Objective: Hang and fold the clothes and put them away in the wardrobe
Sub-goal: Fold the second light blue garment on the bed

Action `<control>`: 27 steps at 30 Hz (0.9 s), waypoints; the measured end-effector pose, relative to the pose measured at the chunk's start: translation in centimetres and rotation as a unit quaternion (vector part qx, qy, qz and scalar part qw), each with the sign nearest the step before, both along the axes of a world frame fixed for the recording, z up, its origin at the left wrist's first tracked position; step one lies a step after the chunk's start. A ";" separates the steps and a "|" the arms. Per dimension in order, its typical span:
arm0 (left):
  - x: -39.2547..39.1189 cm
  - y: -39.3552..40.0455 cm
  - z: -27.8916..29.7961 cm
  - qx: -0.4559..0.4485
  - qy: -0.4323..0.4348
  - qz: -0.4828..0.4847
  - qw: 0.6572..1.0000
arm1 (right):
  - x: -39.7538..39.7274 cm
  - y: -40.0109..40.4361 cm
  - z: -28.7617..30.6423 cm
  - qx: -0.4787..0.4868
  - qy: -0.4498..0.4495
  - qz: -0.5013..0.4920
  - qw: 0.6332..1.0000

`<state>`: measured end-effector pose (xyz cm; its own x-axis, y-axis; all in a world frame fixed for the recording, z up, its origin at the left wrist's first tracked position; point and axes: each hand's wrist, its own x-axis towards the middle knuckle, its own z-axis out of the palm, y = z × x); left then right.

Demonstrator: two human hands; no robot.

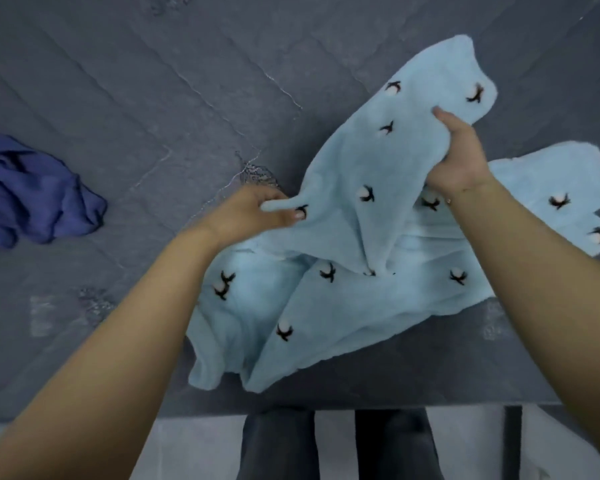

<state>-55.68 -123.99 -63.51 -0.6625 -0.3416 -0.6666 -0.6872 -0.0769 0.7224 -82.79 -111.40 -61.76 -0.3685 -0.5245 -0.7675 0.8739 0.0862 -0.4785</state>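
Between the fingers (284, 216) lies a pale blue garment (343, 299) dotted with black-and-white motifs, on a grey surface (153, 81); far left, a violet-blue cloth (32, 195).

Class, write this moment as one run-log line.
left hand: pinches light blue garment | right hand: grips it | dark blue garment: aside

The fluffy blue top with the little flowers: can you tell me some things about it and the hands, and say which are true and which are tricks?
1. Both hands hold the light blue top. True: the left hand pinches an edge, and the right hand grips a bunch.
2. The top is neatly folded. False: it lies rumpled on the grey surface.
3. A dark blue garment lies off to the left. True.
4. The top hangs on a hanger. False: no hanger shows.
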 end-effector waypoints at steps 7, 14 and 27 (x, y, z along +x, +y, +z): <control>7.1 3.2 1.5 0.049 0.042 -0.048 0.997 | 5.9 11.0 5.8 -0.070 0.083 -0.037 0.993; 9.4 6.2 -1.8 -0.168 -0.150 -0.298 0.927 | 12.3 21.2 2.6 0.012 0.014 -0.116 0.993; 4.2 11.1 0.9 -0.049 0.001 -0.172 0.984 | 5.6 19.7 5.4 -0.123 0.015 -0.179 0.976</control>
<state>-51.46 -112.85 -62.65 -0.7516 -0.1601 -0.6399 -0.6588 0.2295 0.7164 -77.17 -91.68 -56.32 -0.5814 -0.5251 -0.6215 0.8129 -0.3421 -0.4714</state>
